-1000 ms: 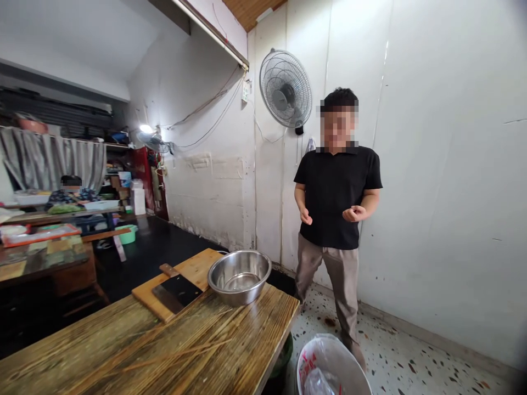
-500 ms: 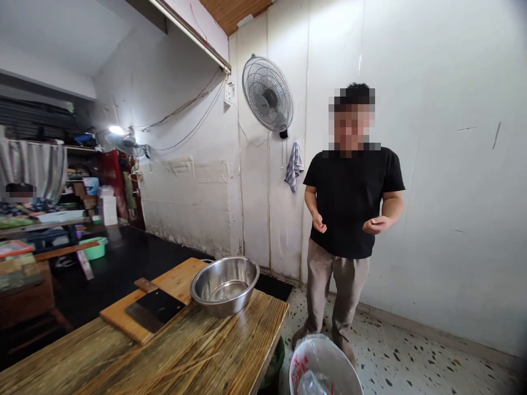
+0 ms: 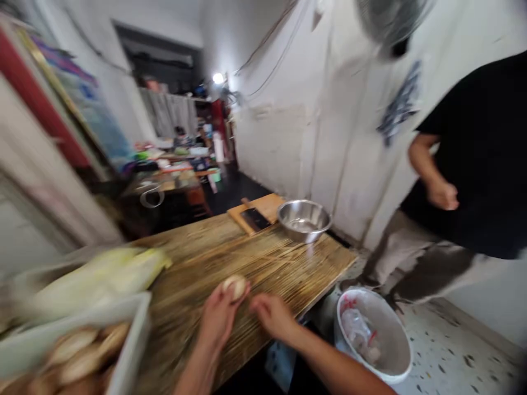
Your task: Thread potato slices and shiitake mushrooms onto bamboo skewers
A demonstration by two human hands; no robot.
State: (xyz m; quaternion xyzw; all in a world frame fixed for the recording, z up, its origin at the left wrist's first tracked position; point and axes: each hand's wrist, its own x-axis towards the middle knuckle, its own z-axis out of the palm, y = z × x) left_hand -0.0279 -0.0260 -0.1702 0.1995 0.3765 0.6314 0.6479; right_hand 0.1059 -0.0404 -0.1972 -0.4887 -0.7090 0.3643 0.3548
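Note:
My left hand (image 3: 218,315) is above the wooden table and holds a round, pale mushroom (image 3: 235,286) between thumb and fingers. Just to its right, my right hand (image 3: 272,315) has its fingers curled together, a little apart from the mushroom. Whatever it may pinch is hidden by blur. At lower left, a white box (image 3: 142,323) contains several brownish mushrooms (image 3: 80,356). Behind the box lies a yellowish plastic bag (image 3: 107,277).
On the table (image 3: 193,241) a steel basin (image 3: 304,219) stands beside a cutting board (image 3: 272,206) with a cleaver (image 3: 255,218). A white bucket (image 3: 395,351) with plastic inside is on the floor at right. A person in black (image 3: 481,164) stands close behind it.
My view has swung left and down, so both my hands, the mushroom and the box now show. The basin and board appear farther off, and the standing person is at the right edge.

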